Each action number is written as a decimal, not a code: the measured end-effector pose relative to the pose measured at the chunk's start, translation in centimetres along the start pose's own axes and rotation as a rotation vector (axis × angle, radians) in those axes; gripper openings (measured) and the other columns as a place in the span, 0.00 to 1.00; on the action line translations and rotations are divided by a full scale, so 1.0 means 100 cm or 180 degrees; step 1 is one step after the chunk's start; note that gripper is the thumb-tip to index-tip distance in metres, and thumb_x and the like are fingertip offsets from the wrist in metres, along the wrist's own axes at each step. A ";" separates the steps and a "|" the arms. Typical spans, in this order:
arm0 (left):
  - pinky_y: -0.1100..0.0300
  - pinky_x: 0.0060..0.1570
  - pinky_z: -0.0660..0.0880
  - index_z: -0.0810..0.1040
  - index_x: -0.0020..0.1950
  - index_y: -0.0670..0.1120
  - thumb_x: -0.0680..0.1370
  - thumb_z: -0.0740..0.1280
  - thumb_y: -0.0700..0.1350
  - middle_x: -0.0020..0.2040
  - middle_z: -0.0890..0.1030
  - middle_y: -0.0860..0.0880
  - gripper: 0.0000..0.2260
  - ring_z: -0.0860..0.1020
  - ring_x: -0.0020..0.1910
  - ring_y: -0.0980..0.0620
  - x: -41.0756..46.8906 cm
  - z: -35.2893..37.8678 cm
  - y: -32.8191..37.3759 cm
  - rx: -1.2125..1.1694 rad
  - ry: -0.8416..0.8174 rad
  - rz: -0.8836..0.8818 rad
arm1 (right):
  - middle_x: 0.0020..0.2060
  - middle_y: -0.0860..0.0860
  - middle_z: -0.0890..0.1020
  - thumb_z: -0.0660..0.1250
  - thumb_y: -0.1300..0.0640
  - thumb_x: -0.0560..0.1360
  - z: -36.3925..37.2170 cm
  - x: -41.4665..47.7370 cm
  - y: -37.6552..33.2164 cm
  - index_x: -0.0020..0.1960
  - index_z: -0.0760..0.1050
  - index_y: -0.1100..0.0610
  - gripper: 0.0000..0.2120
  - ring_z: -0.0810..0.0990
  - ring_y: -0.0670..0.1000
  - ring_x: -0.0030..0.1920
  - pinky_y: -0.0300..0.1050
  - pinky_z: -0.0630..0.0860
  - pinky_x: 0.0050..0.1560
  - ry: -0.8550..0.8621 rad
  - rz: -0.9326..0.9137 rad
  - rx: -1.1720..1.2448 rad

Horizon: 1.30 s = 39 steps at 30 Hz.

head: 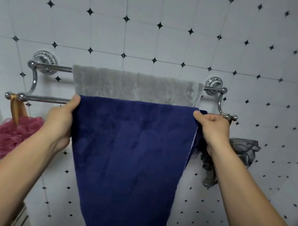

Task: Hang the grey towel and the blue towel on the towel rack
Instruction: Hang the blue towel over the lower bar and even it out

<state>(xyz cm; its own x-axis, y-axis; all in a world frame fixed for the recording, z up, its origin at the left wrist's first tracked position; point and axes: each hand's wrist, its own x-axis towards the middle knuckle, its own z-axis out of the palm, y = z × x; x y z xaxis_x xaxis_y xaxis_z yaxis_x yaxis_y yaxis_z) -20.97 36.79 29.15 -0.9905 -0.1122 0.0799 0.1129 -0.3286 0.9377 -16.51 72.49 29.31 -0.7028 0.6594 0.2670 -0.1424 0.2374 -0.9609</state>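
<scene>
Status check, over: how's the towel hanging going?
Left hand and right hand each have a grip on the blue towel at the front bar. Grey towel already on the back bar. Nothing blocking.

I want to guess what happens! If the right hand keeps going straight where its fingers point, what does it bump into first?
The right hand already pinches the blue towel; straight ahead it probably meets the rack's front bar first, though depth is unclear.
</scene>
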 end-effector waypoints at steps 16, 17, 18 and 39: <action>0.65 0.25 0.73 0.79 0.45 0.49 0.80 0.59 0.47 0.31 0.74 0.55 0.10 0.72 0.26 0.57 -0.006 -0.056 0.001 -0.0603 -0.0736 -0.0899 | 0.24 0.47 0.79 0.75 0.49 0.65 -0.009 -0.016 -0.033 0.33 0.77 0.58 0.13 0.76 0.49 0.28 0.45 0.74 0.37 -0.0386 -0.0399 -0.1210; 0.66 0.25 0.74 0.78 0.45 0.48 0.78 0.59 0.43 0.29 0.74 0.54 0.08 0.72 0.25 0.58 -0.003 -0.054 0.003 -0.0728 -0.0808 -0.1024 | 0.22 0.45 0.77 0.75 0.50 0.65 -0.006 -0.014 -0.038 0.31 0.75 0.57 0.14 0.74 0.48 0.26 0.44 0.72 0.34 -0.0396 -0.0484 -0.1120; 0.65 0.26 0.75 0.77 0.44 0.46 0.76 0.59 0.40 0.28 0.73 0.54 0.08 0.73 0.24 0.58 0.000 -0.051 0.003 -0.0741 -0.0904 -0.1080 | 0.22 0.45 0.75 0.74 0.51 0.65 -0.003 -0.013 -0.044 0.29 0.73 0.56 0.14 0.72 0.47 0.26 0.43 0.70 0.33 -0.0453 -0.0459 -0.0931; 0.59 0.36 0.76 0.78 0.37 0.45 0.76 0.65 0.40 0.30 0.74 0.49 0.08 0.75 0.29 0.52 -0.003 -0.027 0.024 -0.0756 -0.1066 -0.1138 | 0.38 0.58 0.79 0.73 0.66 0.68 0.002 0.010 -0.049 0.53 0.77 0.60 0.14 0.78 0.56 0.34 0.45 0.77 0.34 -0.0512 0.0053 -0.0076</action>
<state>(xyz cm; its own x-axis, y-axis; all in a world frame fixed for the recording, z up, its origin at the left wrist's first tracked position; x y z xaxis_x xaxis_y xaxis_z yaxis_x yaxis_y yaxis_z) -20.16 33.48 30.48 -0.9370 0.3375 -0.0903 -0.2594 -0.4988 0.8270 -16.63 71.88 34.29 -0.8078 0.5410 0.2340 -0.1144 0.2456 -0.9626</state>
